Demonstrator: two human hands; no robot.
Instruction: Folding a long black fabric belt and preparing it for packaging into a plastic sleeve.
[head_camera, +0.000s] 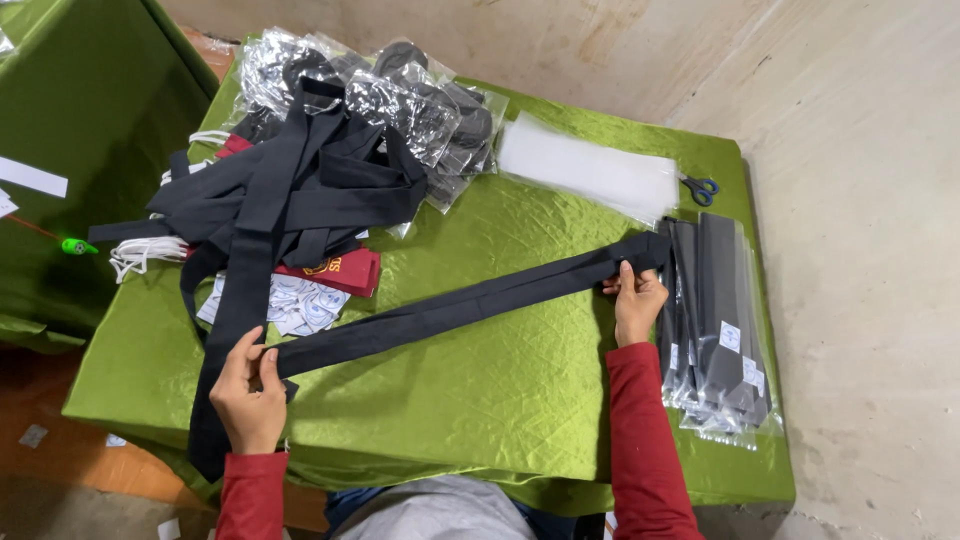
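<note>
The left hand (248, 392) is closed with thumb and fingers pinching the near end of a long black fabric strip (450, 305). The strip runs flat across the green-covered worktop (470, 400) from this hand, slanting away to the right hand (636, 300), whose fingers are curled down on its far end, pressing it to the cloth. Just right of the right hand lies a stack of black strips packed in clear bags (715, 320) with small white labels. Beyond the left hand lie small white tags (295, 303) and a dark red folded cloth (335, 268). Farther off sits a tangled heap of loose black strips (290, 190), with bagged dark items (400, 95) behind it. Beyond the right hand rest a pile of empty clear bags (590, 170) and blue-handled scissors (702, 188).
</note>
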